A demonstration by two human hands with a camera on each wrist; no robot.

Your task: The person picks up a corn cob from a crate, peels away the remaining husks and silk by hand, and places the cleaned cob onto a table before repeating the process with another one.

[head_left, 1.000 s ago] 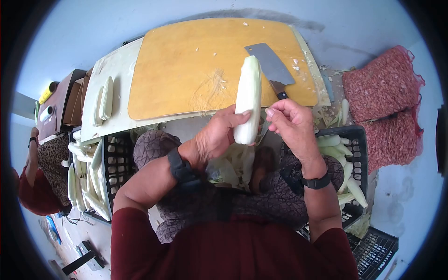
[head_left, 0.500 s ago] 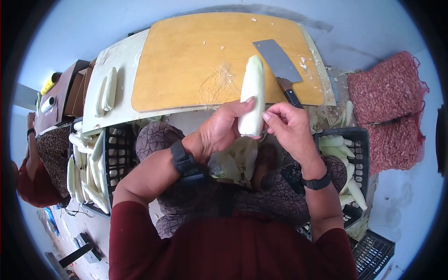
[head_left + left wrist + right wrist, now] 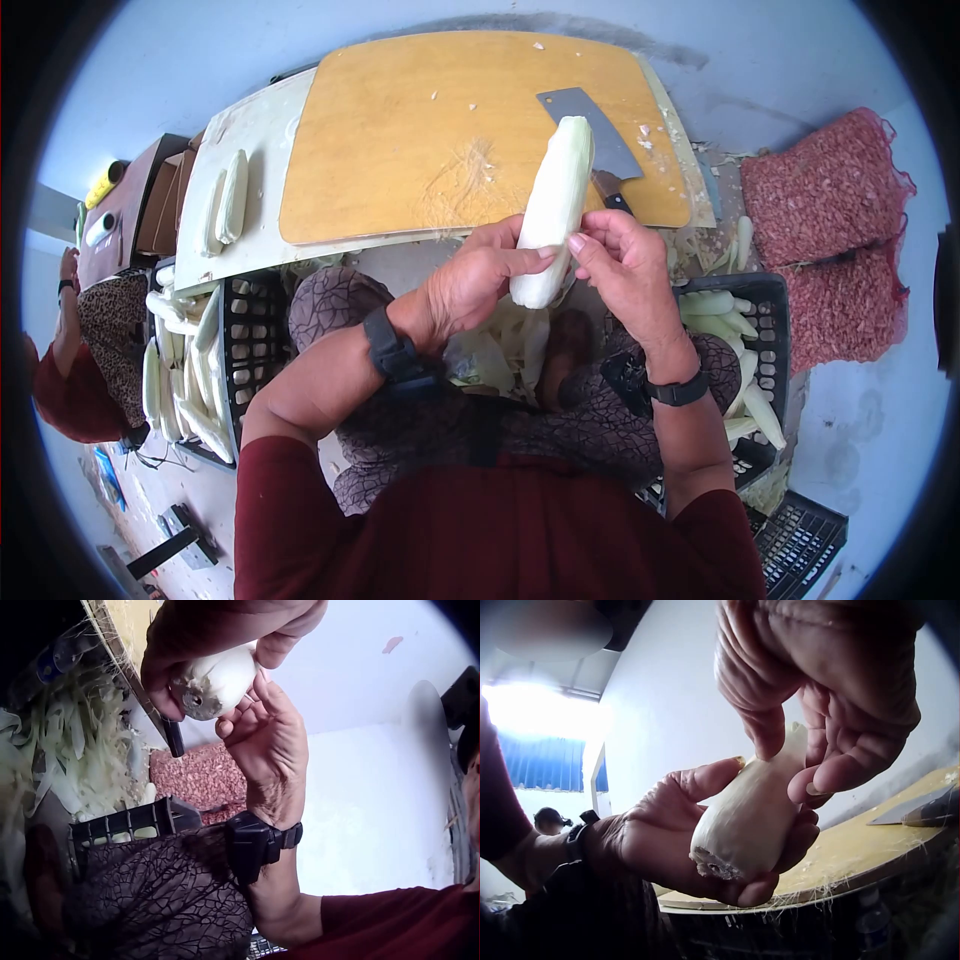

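In the head view, a husk-covered ear of corn (image 3: 555, 215), pale and tapered, is held upright in front of the body. My left hand (image 3: 485, 275) grips its lower part, thumb across the front. The thumb and curled fingers of my right hand (image 3: 625, 265) pinch at its right side. In the right wrist view, the ear (image 3: 746, 814) lies across the left palm (image 3: 660, 844), its rough cut base toward the camera. The right hand (image 3: 821, 697) comes from above, fingertips on the husk. From the left wrist, the base of the ear (image 3: 210, 686) shows a small dark hole.
A cleaver (image 3: 590, 130) lies on the yellow board (image 3: 400, 120), near strands of corn silk. Two ears (image 3: 232, 197) lie left of it. Crates of corn stand left (image 3: 250, 330) and right (image 3: 770, 300). Red mesh sacks (image 3: 820, 190) sit at the right; another person (image 3: 75, 390) is far left.
The ear first moved slightly right and away, then came back nearer, its top tilting rightward. The right hand has closed in from just beside the ear to its side; the left keeps its grip.
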